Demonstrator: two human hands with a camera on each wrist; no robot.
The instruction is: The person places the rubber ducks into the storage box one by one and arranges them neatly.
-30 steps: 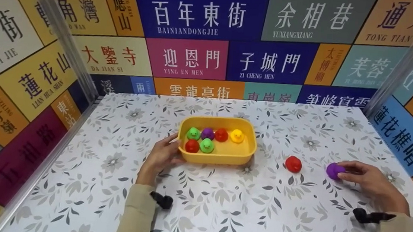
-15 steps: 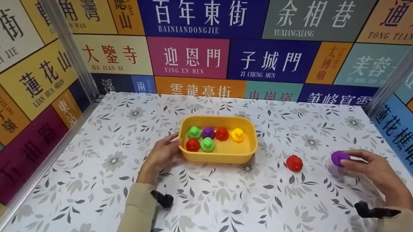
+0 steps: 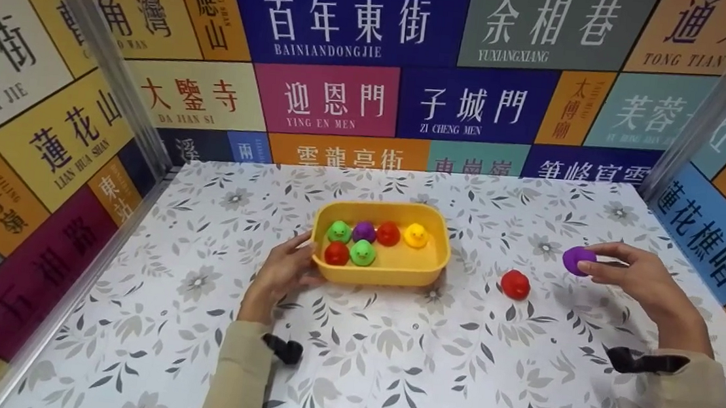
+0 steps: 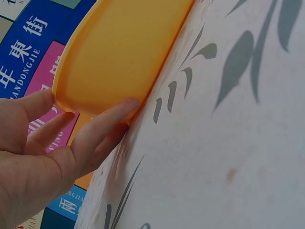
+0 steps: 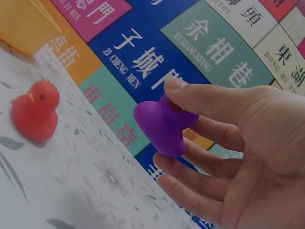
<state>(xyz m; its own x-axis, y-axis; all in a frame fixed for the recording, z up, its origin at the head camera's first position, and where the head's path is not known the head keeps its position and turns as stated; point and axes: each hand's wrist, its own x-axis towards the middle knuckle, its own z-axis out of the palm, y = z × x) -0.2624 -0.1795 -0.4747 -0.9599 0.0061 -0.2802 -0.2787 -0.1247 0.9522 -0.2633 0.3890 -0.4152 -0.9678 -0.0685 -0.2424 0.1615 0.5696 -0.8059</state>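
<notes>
In the head view, my right hand pinches a purple rubber duck between thumb and fingers, clear of the tabletop. The right wrist view has the thumb on top of this duck. My left hand touches the left end of a yellow tub. In the left wrist view its fairly straight fingers lie against the tub's outer wall. Inside the tub sit green ducks, red ducks, a purple duck and a yellow duck. A red duck stands on the table between tub and right hand.
The table bears a white cloth with grey leaves and flowers. Behind it and at both sides rise panels of coloured signs. Clear upright corner strips stand at the back left and right.
My right hand has lifted the purple duck off the table, then brought it slightly left and farther back. The left hand stays at the tub, and the loose red duck remains in place.
</notes>
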